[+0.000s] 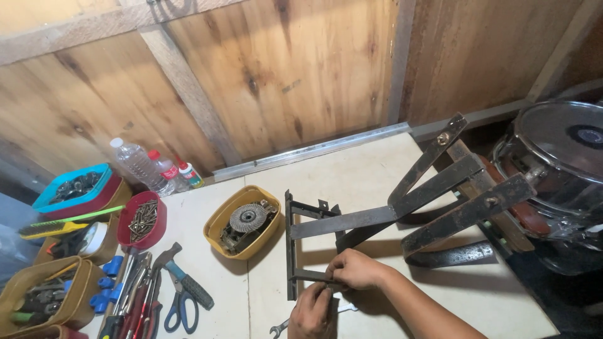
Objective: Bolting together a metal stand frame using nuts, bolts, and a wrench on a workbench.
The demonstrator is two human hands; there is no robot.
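A pale tabletop runs along a wooden plank wall, seen from above.

The largest thing on it is a black steel bracket, a wall-mount frame with folding arms. Its flat back plate stands near the tabletop's front edge; its long arms reach right and away, past the right edge, where they rest against a drum standing off that side. By the look of it the bracket is heavy, rigid and worn, with hard square edges and pivot joints that could swing and pinch. The straight bars of the back plate look like the safest place to hold.

Both hands work at the plate's lower bar, near the front edge. The right hand has its grip closed over the bar. The left hand sits just below and touches the same bar; its fingers curl in, but whether they clamp anything I cannot tell. A small wrench lies just left of it.

Open room lies in the middle, between the bracket and the wall. The left side is crowded: a yellow tub holding a wire wheel, a red cup of screws, a hammer, blue-handled scissors, pliers, trays of tools, and bottles at the back left corner.
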